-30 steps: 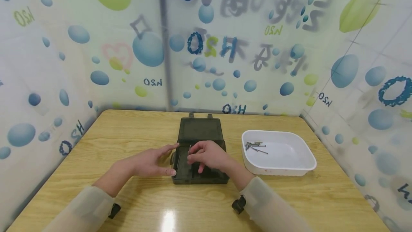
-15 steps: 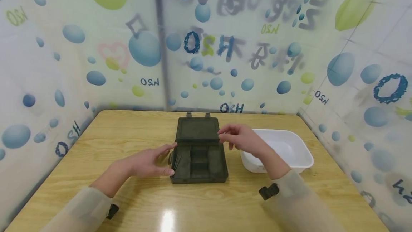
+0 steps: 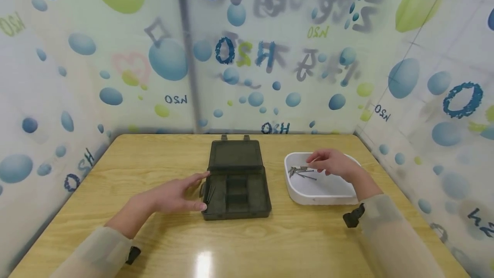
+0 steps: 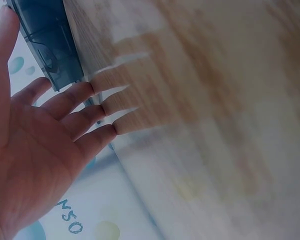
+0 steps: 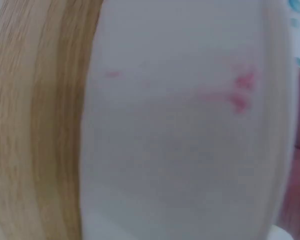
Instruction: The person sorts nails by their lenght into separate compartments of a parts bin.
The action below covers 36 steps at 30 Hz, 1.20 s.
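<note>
My left hand [image 3: 173, 194] spreads its straight fingers at the left edge of a dark olive plastic box [image 3: 248, 200], thumb at the front corner and forefinger near the hinge side. In the left wrist view the palm and fingers lie beside the box [image 4: 50, 40]. Its lid [image 3: 235, 153] is folded back; a few thin metal pins [image 3: 210, 194] lie in the left compartment. Over the white plastic tray [image 3: 320, 200] hovers my right hand [image 3: 335, 166], fingers loosely bent, nothing visible in them. Just left of its fingertips lies a heap of thin nails or screws [image 3: 302, 171].
The right wrist view is mostly taken up by the tray's outer wall [image 5: 165, 140], with pink smudges on it. Box and tray stand apart on a wooden table [image 3: 235, 243]. Printed curtains [image 3: 262, 76] hang behind and at both sides of it.
My right hand has moved from inside the dark box rightwards to over the white tray; the thin metal piece it pinched no longer shows. My left hand has stayed by the box.
</note>
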{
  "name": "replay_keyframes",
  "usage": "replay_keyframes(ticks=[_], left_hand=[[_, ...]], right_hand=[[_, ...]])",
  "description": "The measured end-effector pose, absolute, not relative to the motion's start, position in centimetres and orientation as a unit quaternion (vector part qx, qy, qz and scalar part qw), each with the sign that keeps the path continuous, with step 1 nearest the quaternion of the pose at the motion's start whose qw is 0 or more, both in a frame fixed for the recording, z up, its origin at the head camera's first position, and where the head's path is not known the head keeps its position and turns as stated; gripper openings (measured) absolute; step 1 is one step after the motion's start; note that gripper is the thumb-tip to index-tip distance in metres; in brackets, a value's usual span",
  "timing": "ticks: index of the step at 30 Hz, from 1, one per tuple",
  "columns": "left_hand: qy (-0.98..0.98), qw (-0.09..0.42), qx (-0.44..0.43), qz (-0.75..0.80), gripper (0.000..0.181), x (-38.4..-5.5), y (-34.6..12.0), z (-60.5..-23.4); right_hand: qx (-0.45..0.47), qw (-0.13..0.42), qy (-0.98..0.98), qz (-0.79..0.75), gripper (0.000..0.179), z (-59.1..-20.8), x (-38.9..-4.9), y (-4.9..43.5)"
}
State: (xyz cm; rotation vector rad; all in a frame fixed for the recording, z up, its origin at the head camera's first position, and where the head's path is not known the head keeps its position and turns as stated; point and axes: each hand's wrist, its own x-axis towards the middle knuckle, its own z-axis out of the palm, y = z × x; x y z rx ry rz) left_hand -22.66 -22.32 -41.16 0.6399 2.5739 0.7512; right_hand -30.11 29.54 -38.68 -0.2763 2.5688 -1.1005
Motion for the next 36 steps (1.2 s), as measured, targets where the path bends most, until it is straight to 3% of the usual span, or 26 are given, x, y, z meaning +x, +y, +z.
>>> replay_keyframes(ticks=[11,24,36], left_hand=[[0.909,0.198,0.228,0.288,0.103,-22.4,-22.1,-41.7],[0.91,0.191,0.23,0.287,0.103,-22.5,-22.3,-41.5],[0.91,0.193,0.226,0.289,0.103,-22.6,-22.6,-41.6]], right_hand=[[-0.049,0.221,0.903,-0.366,0.022,-41.8,-30.3,30.9],[-0.082,0.207,0.914,-0.338,0.019,-41.9,-30.2,30.6],[-0.06,0.189,0.927,-0.32,0.014,-42.1,-30.4,30.0]])
